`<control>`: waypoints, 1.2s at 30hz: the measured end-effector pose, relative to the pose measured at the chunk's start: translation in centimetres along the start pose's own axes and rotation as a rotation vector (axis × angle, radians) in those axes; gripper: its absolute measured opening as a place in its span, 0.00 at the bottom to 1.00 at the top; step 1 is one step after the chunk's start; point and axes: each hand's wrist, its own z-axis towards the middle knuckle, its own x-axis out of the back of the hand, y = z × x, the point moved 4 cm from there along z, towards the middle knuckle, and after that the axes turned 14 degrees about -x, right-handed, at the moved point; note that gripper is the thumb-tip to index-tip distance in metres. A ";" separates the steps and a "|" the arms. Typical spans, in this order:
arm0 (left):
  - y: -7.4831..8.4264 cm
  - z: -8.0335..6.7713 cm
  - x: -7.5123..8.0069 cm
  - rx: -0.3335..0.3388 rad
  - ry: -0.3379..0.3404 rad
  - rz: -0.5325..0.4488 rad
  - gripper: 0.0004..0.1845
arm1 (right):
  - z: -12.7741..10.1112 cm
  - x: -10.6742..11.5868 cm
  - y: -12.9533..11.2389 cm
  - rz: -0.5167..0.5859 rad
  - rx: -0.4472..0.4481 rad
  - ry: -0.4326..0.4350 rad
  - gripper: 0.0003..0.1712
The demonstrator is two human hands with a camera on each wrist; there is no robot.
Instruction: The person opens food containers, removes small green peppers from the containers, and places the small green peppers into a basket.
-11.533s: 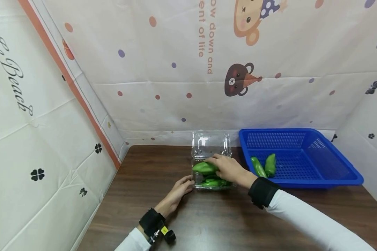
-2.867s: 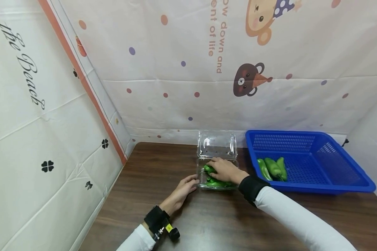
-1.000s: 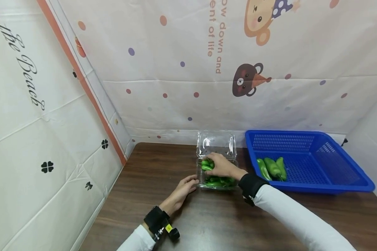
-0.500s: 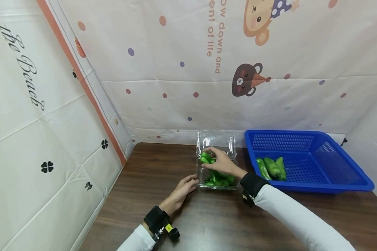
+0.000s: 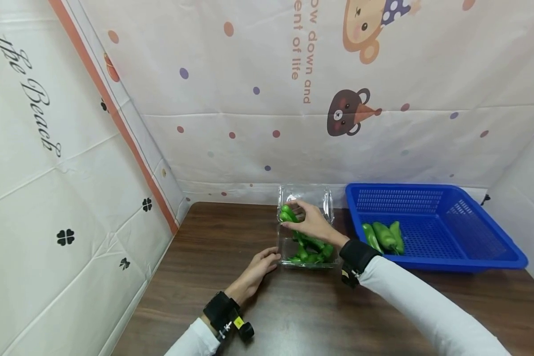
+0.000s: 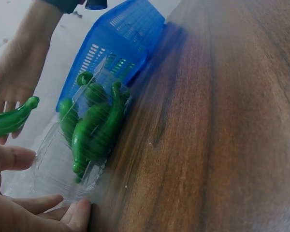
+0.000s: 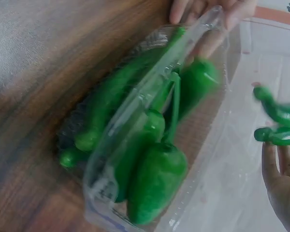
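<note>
Two hands work at the desk point(image 5: 204, 237): the left hand point(image 5: 254, 271) rests flat against the flimsy clear box point(image 5: 306, 242), and the right hand point(image 5: 313, 225) pinches light, slick green peppers point(image 5: 288, 214) above it, best held mid-body.

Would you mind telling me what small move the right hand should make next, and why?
Probably carry the green peppers rightward to the blue basket. The right hand grips them lifted above the clear box, the left hand rests against the box's side, and three peppers already lie in the basket.
</note>
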 end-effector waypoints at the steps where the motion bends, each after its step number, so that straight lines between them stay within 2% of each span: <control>1: 0.0 0.0 0.0 -0.004 -0.001 0.000 0.33 | 0.0 0.1 -0.1 -0.009 -0.002 0.004 0.33; 13: 0.2 0.0 -0.1 -0.036 -0.004 -0.004 0.32 | 0.4 3.4 -1.7 -0.111 0.047 -0.018 0.33; 18: 0.1 0.1 -0.2 -0.033 -0.008 0.001 0.33 | 0.8 6.1 -3.4 -0.152 0.080 0.027 0.34; 23: 0.1 0.0 -0.2 -0.036 -0.001 -0.003 0.33 | 1.1 9.7 -4.7 -0.152 0.128 0.215 0.32; 27: 0.1 -0.1 -0.2 -0.042 0.002 -0.006 0.33 | 0.4 12.6 -4.7 -0.141 0.127 0.378 0.30; 32: 0.2 -0.2 -0.2 -0.055 0.004 -0.010 0.33 | -0.6 16.2 -4.3 -0.164 0.066 0.512 0.29; 36: 0.1 -0.2 -0.2 -0.054 -0.003 -0.005 0.33 | -1.5 18.8 -3.8 -0.204 -0.017 0.573 0.30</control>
